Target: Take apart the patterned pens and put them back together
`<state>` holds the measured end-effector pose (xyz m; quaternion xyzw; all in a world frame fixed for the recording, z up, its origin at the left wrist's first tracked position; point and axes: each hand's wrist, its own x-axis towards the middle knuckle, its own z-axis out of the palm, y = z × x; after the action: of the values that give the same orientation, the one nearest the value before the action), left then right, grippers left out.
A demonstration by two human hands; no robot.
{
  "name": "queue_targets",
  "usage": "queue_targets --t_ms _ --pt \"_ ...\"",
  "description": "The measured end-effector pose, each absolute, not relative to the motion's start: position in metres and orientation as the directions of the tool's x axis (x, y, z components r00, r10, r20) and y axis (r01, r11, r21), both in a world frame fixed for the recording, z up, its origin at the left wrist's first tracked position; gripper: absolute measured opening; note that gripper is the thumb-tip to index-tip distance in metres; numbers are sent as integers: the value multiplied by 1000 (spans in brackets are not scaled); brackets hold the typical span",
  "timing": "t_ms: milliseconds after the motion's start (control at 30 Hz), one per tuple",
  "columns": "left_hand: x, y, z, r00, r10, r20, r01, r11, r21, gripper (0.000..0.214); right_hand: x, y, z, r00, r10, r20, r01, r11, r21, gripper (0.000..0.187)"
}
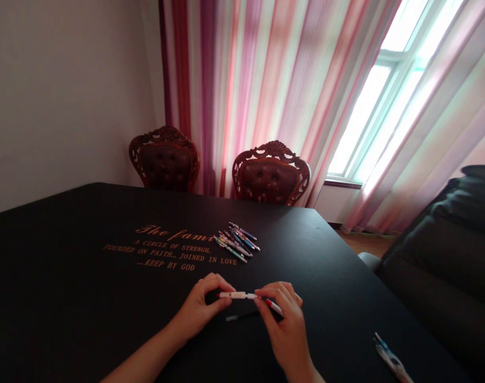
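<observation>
Between finger and thumb, my left hand (210,295) is closed on a white pen barrel (233,294) with a red end. My right hand (282,314) pinches a thin white pen part (251,296), which meets the barrel's right end in line with it. Also in the right hand is a red-and-white pen piece (274,307), angled down under the fingers. Below the hands a dark, slim stick with a pale end (232,318), perhaps a refill, lies on the table, partly hidden by the right hand.
A pile of several pens (237,242) lies beyond my hands on the black table (66,298), over its gold lettering. More pens (389,357) lie near the right edge. Two carved chairs (271,178) stand behind; a dark leather seat (445,260) is at right.
</observation>
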<state>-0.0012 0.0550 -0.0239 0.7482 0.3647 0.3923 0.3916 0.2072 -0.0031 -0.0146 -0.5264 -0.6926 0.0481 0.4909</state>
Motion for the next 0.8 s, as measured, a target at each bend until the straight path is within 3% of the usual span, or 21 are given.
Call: queue_targets --t_ms 300,467,800 --pt "0 54 -24 435 848 301 243 -433 868 9 208 -3 -16 4 769 640 697 457 -553 12" --pt "0 54 -24 443 847 294 253 -433 865 10 207 -1 -18 27 755 655 689 461 -560 5" --pt "0 52 -21 460 845 272 259 -421 869 14 203 -4 -16 -19 773 634 706 459 -540 8"
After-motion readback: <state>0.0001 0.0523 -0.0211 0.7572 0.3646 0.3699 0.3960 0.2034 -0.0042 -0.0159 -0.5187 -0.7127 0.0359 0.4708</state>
